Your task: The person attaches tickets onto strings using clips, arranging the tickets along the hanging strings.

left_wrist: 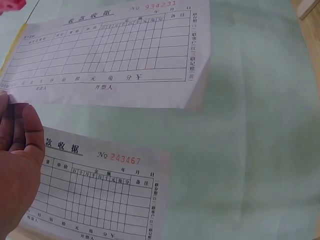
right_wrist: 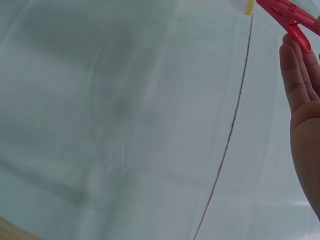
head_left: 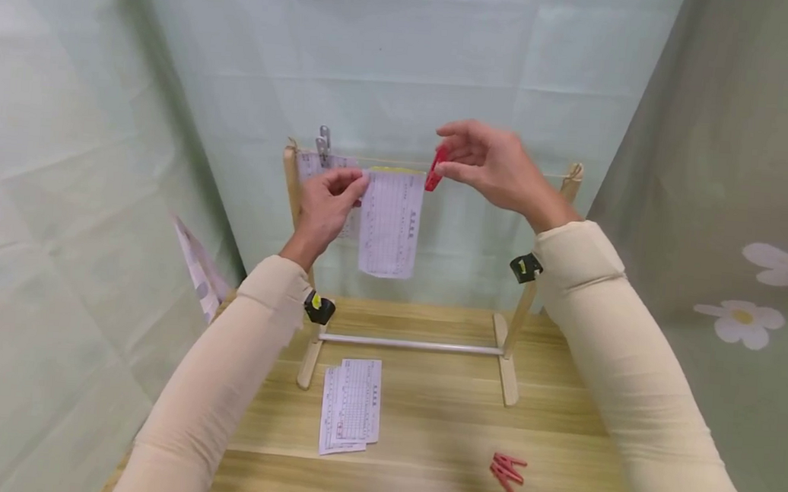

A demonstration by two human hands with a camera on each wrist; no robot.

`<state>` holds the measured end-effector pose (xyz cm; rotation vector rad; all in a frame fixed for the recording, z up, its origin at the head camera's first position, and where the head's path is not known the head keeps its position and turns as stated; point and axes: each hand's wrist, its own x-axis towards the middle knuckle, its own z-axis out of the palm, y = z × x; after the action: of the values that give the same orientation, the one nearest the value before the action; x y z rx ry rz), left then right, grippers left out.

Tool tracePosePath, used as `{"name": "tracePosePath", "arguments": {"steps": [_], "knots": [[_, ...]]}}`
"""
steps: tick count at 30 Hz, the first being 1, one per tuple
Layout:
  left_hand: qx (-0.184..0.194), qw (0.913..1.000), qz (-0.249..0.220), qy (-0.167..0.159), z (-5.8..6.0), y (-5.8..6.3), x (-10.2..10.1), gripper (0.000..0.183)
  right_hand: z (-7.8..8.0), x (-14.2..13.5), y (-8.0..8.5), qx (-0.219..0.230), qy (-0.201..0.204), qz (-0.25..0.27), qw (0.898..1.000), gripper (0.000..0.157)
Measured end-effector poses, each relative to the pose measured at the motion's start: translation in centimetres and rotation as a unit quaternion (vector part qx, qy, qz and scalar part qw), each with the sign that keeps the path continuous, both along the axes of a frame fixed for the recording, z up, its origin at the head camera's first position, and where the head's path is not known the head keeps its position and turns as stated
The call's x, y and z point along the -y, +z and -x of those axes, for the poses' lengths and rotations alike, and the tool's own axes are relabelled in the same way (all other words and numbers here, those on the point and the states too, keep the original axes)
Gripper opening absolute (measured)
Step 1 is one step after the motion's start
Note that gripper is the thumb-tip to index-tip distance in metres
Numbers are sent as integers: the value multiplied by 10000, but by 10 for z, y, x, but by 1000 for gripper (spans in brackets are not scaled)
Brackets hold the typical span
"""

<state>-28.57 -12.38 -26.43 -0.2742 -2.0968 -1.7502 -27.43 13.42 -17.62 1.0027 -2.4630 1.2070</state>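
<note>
A white receipt slip with a yellow top edge hangs upright at the string of a wooden frame. My left hand pinches its upper left corner between thumb and fingers. My right hand holds a red clothespin beside the slip's upper right corner. In the right wrist view, the clothespin points toward the yellow edge; whether it touches the paper I cannot tell. Behind my left hand, another receipt slip hangs from grey clips; the left wrist view shows its printed face.
The wooden frame stands on a wood-grain table, with a pale bar low across it. Several receipt slips lie overlapped at the front left. Red clothespins lie at the front right. Pale curtains surround the table.
</note>
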Motion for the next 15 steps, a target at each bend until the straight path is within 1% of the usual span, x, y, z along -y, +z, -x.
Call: {"name": "tracePosePath", "arguments": {"steps": [7, 10, 15], "knots": [[76, 9999, 35, 65, 0, 3, -4, 27, 7, 10, 13, 88, -168, 70, 9998, 48], [95, 9999, 32, 75, 1, 3, -4, 27, 8, 15, 19, 13, -240, 19, 9997, 47], [12, 10000, -25, 57, 3, 3, -7, 27, 10, 22, 25, -121, -325, -104, 9993, 46]]}}
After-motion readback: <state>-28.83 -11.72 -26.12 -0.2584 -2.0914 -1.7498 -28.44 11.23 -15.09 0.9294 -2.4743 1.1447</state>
